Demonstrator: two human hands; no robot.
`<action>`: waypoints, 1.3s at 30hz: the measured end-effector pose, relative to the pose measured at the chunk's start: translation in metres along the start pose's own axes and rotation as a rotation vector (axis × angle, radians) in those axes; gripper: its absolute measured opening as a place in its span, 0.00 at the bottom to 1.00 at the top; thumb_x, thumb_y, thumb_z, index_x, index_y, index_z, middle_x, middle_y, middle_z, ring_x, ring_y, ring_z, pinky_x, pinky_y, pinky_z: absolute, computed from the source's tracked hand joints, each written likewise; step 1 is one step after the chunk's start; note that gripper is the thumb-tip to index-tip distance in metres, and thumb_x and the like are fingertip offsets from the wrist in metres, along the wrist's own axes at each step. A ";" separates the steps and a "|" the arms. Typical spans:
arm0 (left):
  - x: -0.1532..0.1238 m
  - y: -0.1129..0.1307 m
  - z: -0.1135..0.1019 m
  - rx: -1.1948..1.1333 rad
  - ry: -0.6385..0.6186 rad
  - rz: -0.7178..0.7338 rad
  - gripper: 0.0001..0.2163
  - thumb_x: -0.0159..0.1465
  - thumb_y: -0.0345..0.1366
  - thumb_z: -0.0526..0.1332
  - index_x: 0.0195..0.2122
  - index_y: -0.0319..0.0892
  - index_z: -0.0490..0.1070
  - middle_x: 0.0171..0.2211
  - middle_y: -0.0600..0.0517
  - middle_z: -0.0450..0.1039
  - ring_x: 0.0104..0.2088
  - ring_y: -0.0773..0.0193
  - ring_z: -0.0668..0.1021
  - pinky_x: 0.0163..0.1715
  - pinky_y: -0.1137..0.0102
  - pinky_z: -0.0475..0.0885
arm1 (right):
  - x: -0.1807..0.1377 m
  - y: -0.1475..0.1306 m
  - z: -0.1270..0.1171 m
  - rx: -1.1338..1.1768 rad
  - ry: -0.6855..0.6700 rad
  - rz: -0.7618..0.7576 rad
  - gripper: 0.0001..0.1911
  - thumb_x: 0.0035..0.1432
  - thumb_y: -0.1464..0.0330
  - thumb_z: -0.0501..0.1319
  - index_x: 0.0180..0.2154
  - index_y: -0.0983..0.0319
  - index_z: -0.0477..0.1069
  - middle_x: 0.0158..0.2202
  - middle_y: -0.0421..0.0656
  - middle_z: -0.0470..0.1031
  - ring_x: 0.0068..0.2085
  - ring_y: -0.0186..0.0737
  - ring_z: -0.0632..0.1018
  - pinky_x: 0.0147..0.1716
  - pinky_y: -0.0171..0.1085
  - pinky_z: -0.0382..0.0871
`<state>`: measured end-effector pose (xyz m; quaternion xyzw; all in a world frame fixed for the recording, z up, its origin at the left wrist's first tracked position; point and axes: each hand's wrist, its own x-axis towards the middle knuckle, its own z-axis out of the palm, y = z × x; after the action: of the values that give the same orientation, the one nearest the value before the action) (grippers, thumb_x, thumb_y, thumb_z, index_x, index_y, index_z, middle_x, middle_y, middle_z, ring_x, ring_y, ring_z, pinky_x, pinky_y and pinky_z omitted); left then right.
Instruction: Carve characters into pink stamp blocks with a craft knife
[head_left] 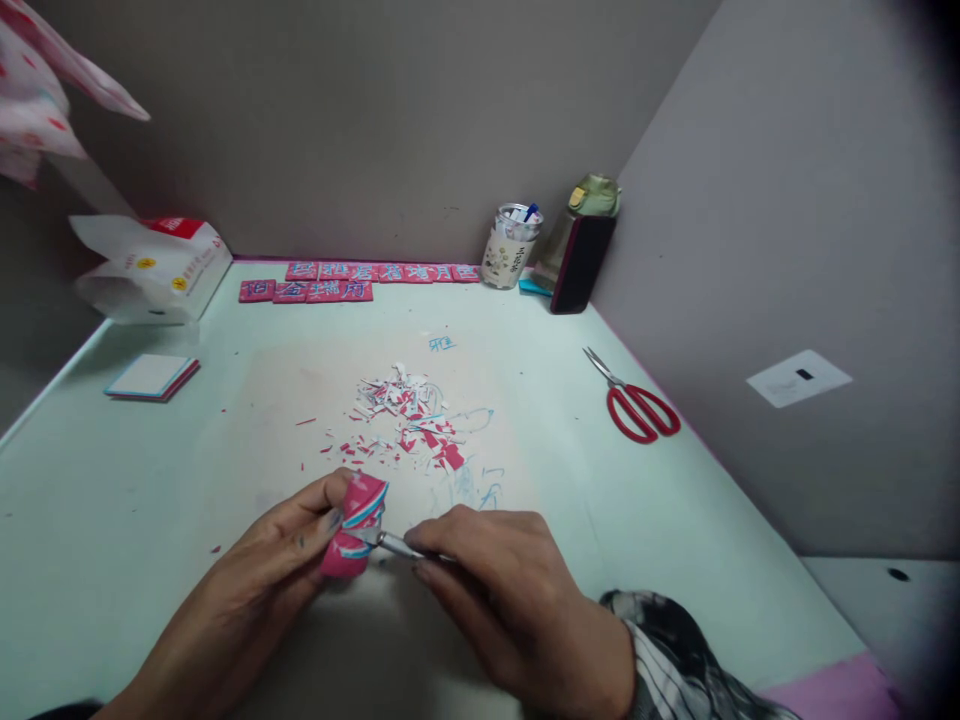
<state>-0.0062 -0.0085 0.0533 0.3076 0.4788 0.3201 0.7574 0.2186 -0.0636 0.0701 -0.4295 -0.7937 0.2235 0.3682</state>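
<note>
Between the thumb and fingers of my left hand is a bent piece of pink paper with blue and white stripes. My right hand grips a silver craft knife, its blade touching the paper near the left thumb. Just beyond both hands lies a pile of red and white paper scraps, spread over a pale sheet marked with blue pen strokes.
Pink character cards line the back edge. A white paper bag and a stack of square cards stand left. Toward the right are a pen jar, a green bottle, a dark phone and red-handled scissors.
</note>
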 end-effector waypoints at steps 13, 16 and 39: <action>0.003 -0.010 0.007 0.103 -0.289 -0.019 0.12 0.63 0.49 0.68 0.39 0.47 0.82 0.35 0.50 0.78 0.37 0.58 0.78 0.43 0.68 0.76 | 0.003 -0.001 0.004 0.275 0.160 0.290 0.13 0.73 0.66 0.59 0.56 0.61 0.72 0.43 0.44 0.81 0.40 0.39 0.80 0.40 0.38 0.77; 0.000 -0.013 0.011 0.119 -0.390 -0.080 0.12 0.61 0.49 0.67 0.34 0.45 0.80 0.32 0.50 0.77 0.36 0.55 0.77 0.40 0.65 0.75 | 0.007 -0.002 0.008 0.506 0.069 0.477 0.11 0.69 0.60 0.64 0.44 0.61 0.76 0.32 0.37 0.74 0.32 0.35 0.73 0.32 0.35 0.70; -0.005 -0.005 0.008 -0.075 0.053 -0.103 0.19 0.44 0.44 0.82 0.37 0.50 0.84 0.47 0.51 0.82 0.50 0.54 0.80 0.45 0.72 0.79 | 0.005 0.001 -0.002 0.262 0.091 0.215 0.13 0.78 0.66 0.51 0.43 0.61 0.73 0.34 0.39 0.73 0.34 0.35 0.72 0.34 0.34 0.66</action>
<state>0.0001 -0.0163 0.0546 0.2452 0.5016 0.3065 0.7710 0.2193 -0.0589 0.0725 -0.4702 -0.6897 0.3433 0.4306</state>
